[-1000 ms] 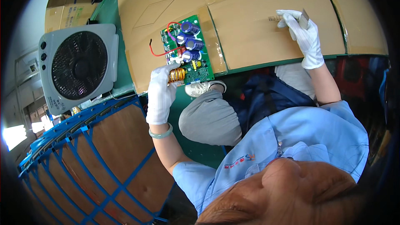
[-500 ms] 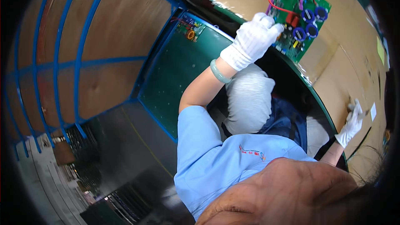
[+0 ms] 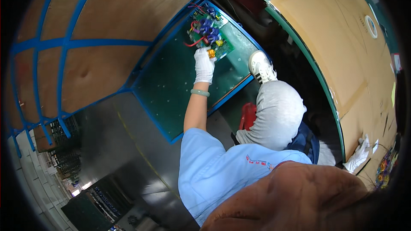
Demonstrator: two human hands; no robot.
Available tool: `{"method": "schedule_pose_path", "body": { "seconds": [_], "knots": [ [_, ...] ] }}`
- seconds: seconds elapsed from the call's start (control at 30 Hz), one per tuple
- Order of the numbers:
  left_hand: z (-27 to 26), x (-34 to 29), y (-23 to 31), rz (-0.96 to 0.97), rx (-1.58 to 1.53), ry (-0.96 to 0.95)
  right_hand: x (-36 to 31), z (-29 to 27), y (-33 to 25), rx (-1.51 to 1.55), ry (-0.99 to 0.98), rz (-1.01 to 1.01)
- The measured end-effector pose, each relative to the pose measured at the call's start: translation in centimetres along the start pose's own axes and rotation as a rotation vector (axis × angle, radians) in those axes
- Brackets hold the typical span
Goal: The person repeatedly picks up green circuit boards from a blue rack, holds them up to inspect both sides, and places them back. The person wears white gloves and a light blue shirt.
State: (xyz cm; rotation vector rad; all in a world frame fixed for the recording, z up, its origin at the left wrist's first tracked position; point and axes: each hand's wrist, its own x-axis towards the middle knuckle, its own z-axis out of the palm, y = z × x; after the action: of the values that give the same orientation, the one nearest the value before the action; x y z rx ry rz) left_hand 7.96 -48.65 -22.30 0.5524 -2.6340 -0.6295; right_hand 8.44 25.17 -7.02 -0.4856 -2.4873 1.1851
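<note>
In its white glove, my left hand is closed on the near edge of a green circuit board. The board carries blue round coils, a yellow-wound coil and a red wire, and is held over the green shelf top of a blue-framed cart. Just beyond it, a second circuit board lies in the cart's far corner, partly covered by the held one. Far to the right, my gloved right hand rests on the cardboard-covered bench with its fingers stretched out.
A roll of tape lies on the bench's far side. Colourful small parts sit at the bench's near right. Blue rails with brown panels rise left of the cart. My shoe is beside the cart, and a red object is below my knee.
My left hand has carried the circuit board from the bench leftward to above the cart. My body and the view have turned left; my right hand stays on the bench.
</note>
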Motion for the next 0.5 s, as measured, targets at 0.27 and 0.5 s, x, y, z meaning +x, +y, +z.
{"method": "schedule_pose_path", "body": {
  "seconds": [0.27,0.5],
  "knots": [
    [7.0,0.9,-12.5,-0.31,0.293,-0.192,0.4,-0.6,1.5,-0.058,0.059,0.138],
    [9.5,6.4,-16.5,-0.318,0.286,-0.114,1.4,-1.4,3.0,-0.179,0.073,0.144]
  ]
}}
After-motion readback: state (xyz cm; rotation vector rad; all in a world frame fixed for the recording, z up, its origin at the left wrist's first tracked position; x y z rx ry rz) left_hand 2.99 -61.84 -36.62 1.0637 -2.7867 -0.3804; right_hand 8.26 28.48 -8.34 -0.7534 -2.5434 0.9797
